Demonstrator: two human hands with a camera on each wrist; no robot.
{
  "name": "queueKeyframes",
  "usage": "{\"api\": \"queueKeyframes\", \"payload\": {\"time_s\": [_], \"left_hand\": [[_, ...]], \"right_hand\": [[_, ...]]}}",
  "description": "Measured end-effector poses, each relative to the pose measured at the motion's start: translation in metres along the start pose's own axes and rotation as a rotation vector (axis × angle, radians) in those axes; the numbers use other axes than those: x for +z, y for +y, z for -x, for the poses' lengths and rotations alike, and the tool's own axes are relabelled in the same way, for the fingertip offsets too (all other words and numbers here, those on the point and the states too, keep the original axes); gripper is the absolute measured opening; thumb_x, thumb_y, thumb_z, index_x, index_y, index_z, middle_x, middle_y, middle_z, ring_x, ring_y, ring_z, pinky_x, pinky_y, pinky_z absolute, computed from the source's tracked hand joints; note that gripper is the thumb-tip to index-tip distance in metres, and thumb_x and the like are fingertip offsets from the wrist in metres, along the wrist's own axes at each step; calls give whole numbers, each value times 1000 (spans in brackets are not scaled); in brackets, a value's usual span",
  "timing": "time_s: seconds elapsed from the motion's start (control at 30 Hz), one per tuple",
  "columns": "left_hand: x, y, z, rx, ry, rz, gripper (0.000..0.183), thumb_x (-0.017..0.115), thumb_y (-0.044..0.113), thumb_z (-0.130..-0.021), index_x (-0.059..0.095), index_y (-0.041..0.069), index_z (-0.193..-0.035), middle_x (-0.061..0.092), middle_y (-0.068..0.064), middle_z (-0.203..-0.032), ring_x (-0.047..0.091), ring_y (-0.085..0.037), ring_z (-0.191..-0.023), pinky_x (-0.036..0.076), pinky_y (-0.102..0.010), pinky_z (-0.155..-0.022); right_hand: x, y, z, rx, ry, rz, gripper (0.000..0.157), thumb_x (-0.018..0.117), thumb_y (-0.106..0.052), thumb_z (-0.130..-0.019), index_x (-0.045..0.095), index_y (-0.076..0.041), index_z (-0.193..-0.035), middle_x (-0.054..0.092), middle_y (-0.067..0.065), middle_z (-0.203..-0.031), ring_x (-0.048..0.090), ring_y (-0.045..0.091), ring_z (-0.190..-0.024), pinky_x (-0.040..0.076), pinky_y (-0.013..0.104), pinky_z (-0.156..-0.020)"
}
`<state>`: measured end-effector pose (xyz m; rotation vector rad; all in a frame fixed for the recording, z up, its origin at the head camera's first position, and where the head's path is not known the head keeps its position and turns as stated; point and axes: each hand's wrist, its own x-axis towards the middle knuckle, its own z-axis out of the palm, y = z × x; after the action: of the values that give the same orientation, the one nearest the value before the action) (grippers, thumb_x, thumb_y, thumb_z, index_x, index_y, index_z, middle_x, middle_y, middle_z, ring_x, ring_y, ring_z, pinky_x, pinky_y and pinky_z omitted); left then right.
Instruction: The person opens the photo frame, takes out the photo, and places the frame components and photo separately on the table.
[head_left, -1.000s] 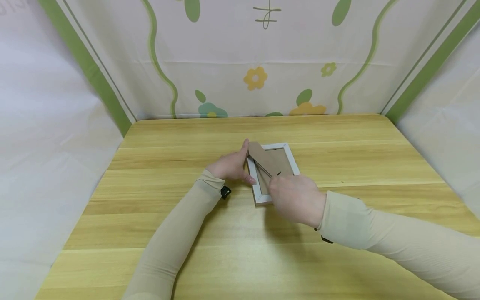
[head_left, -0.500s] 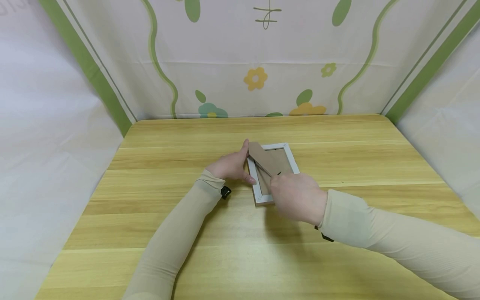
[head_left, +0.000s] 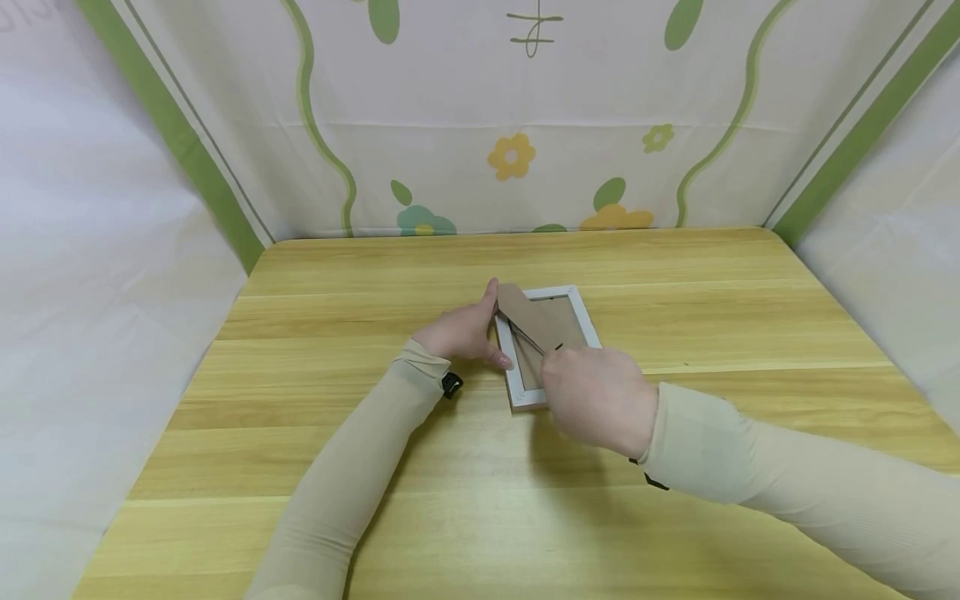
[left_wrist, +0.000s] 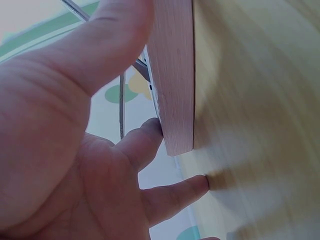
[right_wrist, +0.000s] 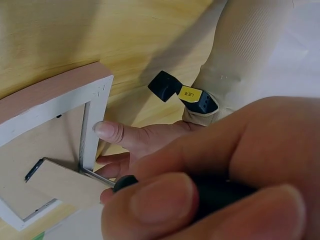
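Observation:
A picture frame [head_left: 514, 382] with a white back border and wood-toned sides lies face down on the wooden table. Over its brown backing board [head_left: 573, 321] slants a cardboard stand leg [head_left: 531, 317], raised at one end. My left hand [head_left: 459, 329] steadies the frame's left side, thumb on the white border and fingers stretched toward the far corner. In my right hand [head_left: 596, 396] I grip a screwdriver [right_wrist: 215, 192] by its dark handle. Its thin metal shaft [right_wrist: 99, 177] runs under the stand leg to the border's inner edge, where the tip is hidden.
The wooden table [head_left: 420, 500] extends around the frame on all sides. Behind it hangs a white curtain [head_left: 450, 100] with printed flowers. A black wrist device [head_left: 452, 384] sits at the left cuff, close to the frame.
My right hand has shifted very slightly to the right, still gripping the screwdriver. The frame and my left hand stay in place.

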<state>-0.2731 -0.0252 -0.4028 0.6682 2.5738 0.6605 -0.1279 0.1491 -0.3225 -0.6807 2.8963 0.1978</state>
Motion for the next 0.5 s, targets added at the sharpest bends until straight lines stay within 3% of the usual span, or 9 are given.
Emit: {"api": "queueKeyframes", "payload": {"time_s": [0.3,0.5], "left_hand": [[-1,1,1,-5,-2,-2,139,87,42,-73,-20,13,-156,24,-15,-160,53,-30,-127,42,-42,-105],[-1,2,1,-8,1,-3,139,87,42,-72,-19,13,-156,25,-15,-160,55,-30,-124,43,-42,-103]], "right_hand": [[-5,0,3,30,-30,-15,23,74,-18,-82,55,-6,-77,49,1,-63,43,12,-49,38,27,-37],[-11,0,9,20,-18,-50,17,67,-7,-80,53,-10,-71,47,0,-59,39,12,-48,33,26,-36]]}}
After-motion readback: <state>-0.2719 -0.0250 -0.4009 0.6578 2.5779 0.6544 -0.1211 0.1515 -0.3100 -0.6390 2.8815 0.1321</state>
